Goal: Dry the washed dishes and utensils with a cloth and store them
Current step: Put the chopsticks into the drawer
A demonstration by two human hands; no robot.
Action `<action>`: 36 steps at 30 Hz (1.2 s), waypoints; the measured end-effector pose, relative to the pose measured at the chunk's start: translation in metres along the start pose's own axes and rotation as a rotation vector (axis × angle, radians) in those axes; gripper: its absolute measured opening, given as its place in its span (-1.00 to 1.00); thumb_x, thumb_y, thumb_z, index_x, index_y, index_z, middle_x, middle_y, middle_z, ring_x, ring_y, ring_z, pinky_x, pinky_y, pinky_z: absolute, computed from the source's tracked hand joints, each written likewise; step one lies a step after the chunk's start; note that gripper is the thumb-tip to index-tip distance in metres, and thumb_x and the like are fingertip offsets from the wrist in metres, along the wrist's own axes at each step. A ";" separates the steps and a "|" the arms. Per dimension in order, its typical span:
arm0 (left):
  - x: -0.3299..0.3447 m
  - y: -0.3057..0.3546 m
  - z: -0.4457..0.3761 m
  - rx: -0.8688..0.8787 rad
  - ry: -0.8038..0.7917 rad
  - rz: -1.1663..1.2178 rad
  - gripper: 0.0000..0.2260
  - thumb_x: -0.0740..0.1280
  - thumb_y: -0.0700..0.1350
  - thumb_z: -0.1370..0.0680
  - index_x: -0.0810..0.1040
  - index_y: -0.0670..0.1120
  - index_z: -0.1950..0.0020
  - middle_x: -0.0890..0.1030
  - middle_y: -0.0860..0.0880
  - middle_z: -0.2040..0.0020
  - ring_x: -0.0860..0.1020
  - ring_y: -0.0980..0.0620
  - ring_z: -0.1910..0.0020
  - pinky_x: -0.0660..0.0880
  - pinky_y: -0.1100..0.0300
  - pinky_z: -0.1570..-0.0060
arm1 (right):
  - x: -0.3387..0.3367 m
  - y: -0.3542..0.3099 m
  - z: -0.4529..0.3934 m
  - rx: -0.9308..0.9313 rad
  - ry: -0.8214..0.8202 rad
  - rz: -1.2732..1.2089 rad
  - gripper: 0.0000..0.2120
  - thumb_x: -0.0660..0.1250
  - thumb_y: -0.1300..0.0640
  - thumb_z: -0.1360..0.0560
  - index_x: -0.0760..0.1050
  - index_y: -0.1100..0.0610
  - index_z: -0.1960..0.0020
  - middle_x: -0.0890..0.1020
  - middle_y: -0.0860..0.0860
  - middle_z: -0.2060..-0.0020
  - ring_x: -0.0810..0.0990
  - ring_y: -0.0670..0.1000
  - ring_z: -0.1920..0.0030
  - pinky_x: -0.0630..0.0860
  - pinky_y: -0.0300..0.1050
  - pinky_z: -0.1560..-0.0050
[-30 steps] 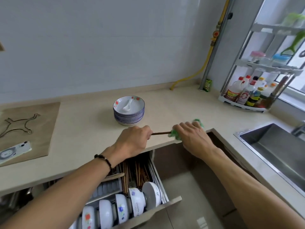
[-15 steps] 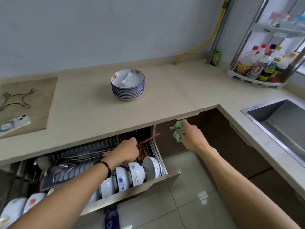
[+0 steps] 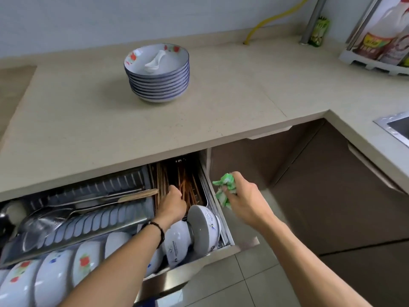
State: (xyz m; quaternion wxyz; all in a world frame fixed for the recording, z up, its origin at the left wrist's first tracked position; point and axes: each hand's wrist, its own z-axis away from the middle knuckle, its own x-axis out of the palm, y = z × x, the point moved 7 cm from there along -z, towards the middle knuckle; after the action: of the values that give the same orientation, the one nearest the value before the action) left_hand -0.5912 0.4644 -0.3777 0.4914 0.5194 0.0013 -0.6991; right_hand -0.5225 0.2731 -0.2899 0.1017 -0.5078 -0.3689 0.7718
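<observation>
- Our left hand [image 3: 171, 203] is down in the open drawer [image 3: 199, 260], knuckles up, fingers curled over the chopsticks [image 3: 188, 189] in the right-hand compartment. We judge it is laying dried sticks in with the rest, but we cannot tell whether it grips any.
- Our right hand [image 3: 242, 201] hangs just right of the drawer, clear of it, fingers clamped round the bunched green cloth [image 3: 224, 188]. We judge it keeps the cloth out of the way and ready for the next piece.
- The plates [image 3: 158, 78] are stacked on the counter [image 3: 221, 89], well apart from both hands, with a white spoon [image 3: 155, 62] lying in the top one. These look like what is left to dry and store.
- In the drawer, bowls [image 3: 88, 262] stand on edge along the front. The rightmost bowl [image 3: 204, 224] sits just below our left wrist and crowds the way out of the chopstick compartment.
- A ladle [image 3: 51, 214] and long-handled utensils lie across the racks to the left.
- The counter edge overhangs the back of the drawer, so the reach goes in low.
- Bottles [image 3: 380, 38] stand in a rack at the far right, and a sink [image 3: 396, 125] corner shows.
</observation>
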 end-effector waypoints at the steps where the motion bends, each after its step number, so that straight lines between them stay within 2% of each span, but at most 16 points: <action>1: 0.006 -0.001 -0.012 -0.008 0.019 0.019 -0.79 0.12 -0.31 -0.60 0.34 -0.14 -0.21 0.50 -0.10 0.08 0.54 -0.10 0.10 0.55 -0.03 0.06 | 0.004 0.007 -0.007 0.002 0.002 -0.004 -0.91 0.20 0.09 -0.65 0.36 0.11 -0.08 0.65 0.10 0.16 0.60 0.19 0.22 0.56 0.10 0.19; 5: 0.024 0.001 -0.047 0.005 0.072 -0.012 -0.78 0.13 -0.32 -0.59 0.32 -0.18 -0.23 0.49 -0.11 0.08 0.51 -0.15 0.06 0.51 -0.01 0.04 | 0.018 0.033 -0.031 0.024 0.026 -0.027 -0.91 0.21 0.09 -0.65 0.32 0.06 0.00 0.63 0.08 0.18 0.55 0.13 0.24 0.49 0.02 0.24; 9: 0.043 0.001 -0.072 0.020 -0.018 -0.046 -0.74 0.14 -0.19 -0.63 0.27 -0.15 -0.31 0.49 -0.22 -0.20 0.56 -0.20 -0.07 0.54 -0.07 -0.07 | 0.030 0.044 -0.051 0.025 0.036 -0.058 -0.89 0.21 0.04 -0.66 0.32 0.02 0.02 0.62 0.03 0.19 0.53 -0.05 0.27 0.37 -0.28 0.38; 12: 0.048 -0.002 -0.074 0.010 -0.118 -0.126 -0.62 0.22 -0.05 -0.64 0.25 -0.12 -0.42 0.38 -0.21 -0.33 0.53 -0.21 -0.19 0.49 -0.01 -0.15 | 0.033 0.045 -0.058 0.031 0.041 -0.102 -0.88 0.22 0.02 -0.66 0.39 0.06 -0.07 0.61 -0.02 0.18 0.53 -0.06 0.24 0.37 -0.19 0.35; 14: 0.043 -0.002 -0.068 0.034 -0.134 -0.173 -0.59 0.25 -0.05 -0.64 0.27 -0.12 -0.44 0.35 -0.21 -0.37 0.48 -0.21 -0.28 0.44 0.00 -0.19 | 0.032 0.040 -0.060 0.039 0.044 -0.120 -0.88 0.22 0.01 -0.66 0.39 0.06 -0.04 0.59 -0.07 0.23 0.53 -0.09 0.26 0.37 -0.25 0.38; 16: 0.032 0.004 -0.055 0.107 -0.107 -0.217 -0.59 0.26 -0.05 -0.64 0.29 -0.11 -0.46 0.32 -0.18 -0.40 0.42 -0.19 -0.34 0.42 -0.01 -0.24 | 0.030 0.032 -0.060 0.048 0.035 -0.140 -0.88 0.22 0.01 -0.66 0.37 0.05 -0.01 0.57 -0.10 0.24 0.54 -0.12 0.26 0.39 -0.32 0.37; 19: 0.013 0.019 -0.025 0.327 -0.029 -0.320 -0.58 0.26 -0.04 -0.64 0.31 -0.10 -0.47 0.35 -0.12 -0.40 0.38 -0.10 -0.38 0.42 0.01 -0.31 | 0.021 0.013 -0.058 0.046 0.028 -0.203 -0.84 0.22 -0.02 -0.66 0.41 0.07 -0.05 0.61 -0.06 0.15 0.60 -0.03 0.16 0.52 -0.11 0.17; 22: -0.020 0.042 0.010 0.555 0.099 -0.331 -0.50 0.30 -0.01 -0.61 0.32 -0.12 -0.52 0.37 -0.08 -0.43 0.34 -0.07 -0.43 0.36 0.02 -0.38 | 0.008 -0.010 -0.053 0.063 0.032 -0.359 -0.83 0.23 -0.02 -0.66 0.44 0.08 -0.08 0.62 -0.05 0.13 0.58 -0.14 0.25 0.45 -0.30 0.33; 24: -0.051 0.059 0.030 0.611 0.128 -0.281 -0.44 0.24 0.10 -0.62 0.26 -0.10 -0.56 0.34 -0.08 -0.48 0.28 -0.07 -0.49 0.29 0.02 -0.45 | -0.003 -0.030 -0.048 0.097 0.027 -0.480 -0.79 0.24 -0.02 -0.66 0.44 0.09 -0.18 0.62 -0.03 0.07 0.59 -0.17 0.19 0.43 -0.42 0.33; 25: -0.065 0.067 0.038 0.616 0.112 -0.231 -0.41 0.18 0.16 -0.62 0.21 -0.06 -0.59 0.32 -0.08 -0.51 0.27 -0.05 -0.50 0.26 0.05 -0.45 | -0.006 -0.039 -0.046 0.115 0.011 -0.537 -0.75 0.25 -0.05 -0.65 0.43 0.08 -0.22 0.63 -0.01 0.01 0.62 -0.14 0.11 0.47 -0.40 0.26; 27: -0.090 0.085 0.048 0.619 0.018 -0.120 -0.38 0.14 0.24 -0.63 0.09 0.02 -0.62 0.31 -0.03 -0.53 0.32 -0.01 -0.48 0.28 0.14 -0.39 | -0.011 -0.062 -0.045 0.153 -0.039 -0.637 -0.65 0.30 -0.14 -0.60 0.45 0.06 -0.25 0.66 0.04 -0.07 0.66 -0.03 0.00 0.57 -0.20 0.06; 30: -0.130 0.105 0.048 0.562 0.020 0.098 -0.35 0.34 0.15 -0.59 0.19 -0.01 -0.60 0.44 0.00 -0.45 0.47 0.04 -0.35 0.41 0.21 -0.31 | -0.009 -0.102 -0.048 0.221 -0.167 -0.965 -0.47 0.26 -0.24 -0.55 0.58 0.19 -0.21 0.70 0.18 -0.07 0.69 0.13 -0.06 0.57 0.08 -0.12; 31: -0.152 0.107 0.044 0.519 0.096 0.209 -0.39 0.42 0.03 -0.57 0.29 -0.04 -0.56 0.52 -0.01 -0.36 0.54 0.06 -0.24 0.49 0.25 -0.22 | -0.012 -0.116 -0.051 0.228 -0.200 -1.071 -0.49 0.19 -0.18 -0.61 0.60 0.24 -0.19 0.70 0.21 -0.06 0.69 0.15 -0.08 0.55 0.11 -0.17; 33: -0.189 0.108 0.036 0.441 0.200 0.383 -0.50 0.47 -0.18 -0.52 0.46 -0.06 -0.45 0.60 0.04 -0.13 0.58 0.15 -0.01 0.52 0.43 0.04 | -0.021 -0.141 -0.055 0.199 -0.230 -1.156 -0.63 0.10 0.08 -0.65 0.61 0.26 -0.12 0.72 0.18 0.03 0.71 0.09 0.02 0.56 0.08 -0.10; 34: -0.203 0.109 0.032 0.426 0.220 0.414 -0.55 0.47 -0.22 -0.51 0.52 -0.07 -0.39 0.61 0.06 -0.07 0.58 0.18 0.03 0.50 0.46 0.10 | -0.027 -0.150 -0.057 0.164 -0.215 -1.118 -0.72 0.12 0.22 -0.61 0.60 0.24 -0.12 0.73 0.16 0.06 0.71 0.08 0.06 0.56 0.05 -0.02; 36: -0.230 0.109 0.022 0.422 0.225 0.459 -0.64 0.46 -0.26 -0.48 0.62 -0.09 -0.28 0.66 0.05 -0.04 0.62 0.13 0.02 0.52 0.38 0.06 | -0.041 -0.170 -0.063 0.075 -0.158 -0.945 -0.69 0.18 0.41 -0.54 0.56 0.20 -0.18 0.73 0.15 0.04 0.72 0.13 0.04 0.60 0.01 0.06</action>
State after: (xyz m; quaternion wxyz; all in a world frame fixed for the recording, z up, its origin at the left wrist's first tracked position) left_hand -0.5370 0.5541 -0.1448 0.5147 0.6703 -0.2064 -0.4932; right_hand -0.4864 0.4006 -0.1596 0.4312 -0.2202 -0.5380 0.6900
